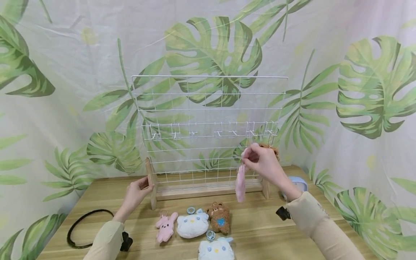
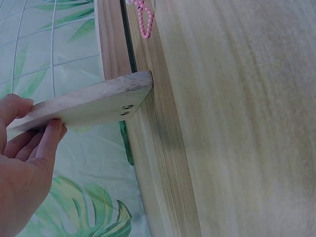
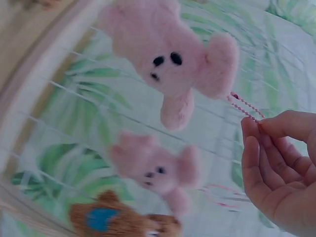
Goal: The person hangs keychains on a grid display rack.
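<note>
My left hand [image 1: 139, 189] grips the wooden side foot [image 1: 150, 180] of a white wire grid rack [image 1: 182, 109]. In the left wrist view, thumb and fingers lie on either side of that wooden piece [image 2: 94, 101]. My right hand [image 1: 264, 162] pinches the pink bead chain [image 3: 247, 111] of a pink plush bunny keychain [image 1: 240, 183], which dangles in front of the grid's right part. Behind it in the right wrist view hang a second pink plush bunny [image 3: 158, 168] and a brown plush bear [image 3: 118, 217]. Clear hooks [image 1: 218, 133] line the grid.
On the table lie a pink bunny keychain [image 1: 165, 228], two white plush cat keychains [image 1: 193, 226] and a brown bear keychain [image 1: 219, 218]. A black cord loop [image 1: 69, 231] is at the left. A light blue item [image 1: 298, 182] stands behind my right wrist. A leaf-print curtain hangs behind.
</note>
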`<action>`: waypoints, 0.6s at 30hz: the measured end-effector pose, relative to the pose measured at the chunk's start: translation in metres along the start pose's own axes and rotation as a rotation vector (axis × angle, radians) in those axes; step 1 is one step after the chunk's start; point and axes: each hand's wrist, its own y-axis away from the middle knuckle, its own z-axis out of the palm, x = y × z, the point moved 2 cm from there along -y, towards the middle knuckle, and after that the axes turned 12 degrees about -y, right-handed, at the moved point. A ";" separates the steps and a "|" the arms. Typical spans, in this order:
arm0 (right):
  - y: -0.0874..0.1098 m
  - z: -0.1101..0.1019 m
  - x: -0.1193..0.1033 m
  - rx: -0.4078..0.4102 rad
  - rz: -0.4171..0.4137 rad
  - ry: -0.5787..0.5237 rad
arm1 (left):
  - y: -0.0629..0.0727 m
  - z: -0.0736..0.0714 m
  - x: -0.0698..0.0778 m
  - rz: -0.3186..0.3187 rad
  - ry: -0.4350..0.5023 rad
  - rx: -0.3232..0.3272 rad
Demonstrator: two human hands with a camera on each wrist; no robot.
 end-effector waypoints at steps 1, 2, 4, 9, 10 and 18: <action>-0.005 -0.002 -0.003 0.006 0.004 0.004 | 0.000 0.000 0.000 0.000 0.000 0.000; -0.009 -0.005 -0.006 0.013 0.007 0.003 | 0.000 0.000 0.000 0.000 0.001 0.002; -0.019 -0.009 -0.011 0.031 0.019 0.008 | 0.000 0.000 0.000 0.000 0.000 0.006; -0.043 -0.017 -0.018 0.079 0.010 0.017 | 0.000 0.000 0.000 0.009 -0.007 0.014; -0.047 -0.018 -0.017 0.087 0.003 0.021 | 0.000 0.000 0.000 0.008 -0.006 0.014; -0.067 -0.019 -0.008 0.073 0.064 0.051 | 0.001 -0.001 0.001 -0.001 0.007 0.001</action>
